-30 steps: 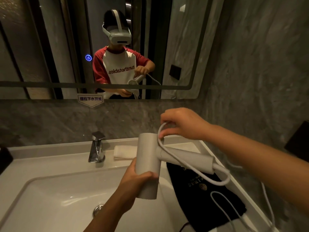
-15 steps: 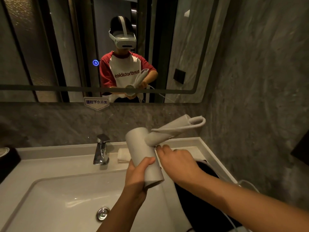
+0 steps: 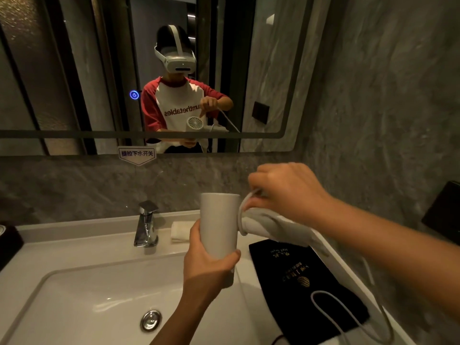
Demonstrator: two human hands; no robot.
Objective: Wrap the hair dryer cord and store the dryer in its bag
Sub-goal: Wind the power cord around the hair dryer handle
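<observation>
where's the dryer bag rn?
Head view, lower right: the black bag lies flat on the counter right of the sink basin, under the right forearm.

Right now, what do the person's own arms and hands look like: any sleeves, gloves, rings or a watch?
Both the left hand and the right hand are bare, with no gloves. No rings show on the fingers, and no watch or band on either wrist. Both forearms are uncovered to the frame edge. The mirror reflection shows short red sleeves on a white shirt with lettering.

Left hand (image 3: 209,265) fingers curled in a grip, right hand (image 3: 286,192) pinching, forearm extended
</observation>
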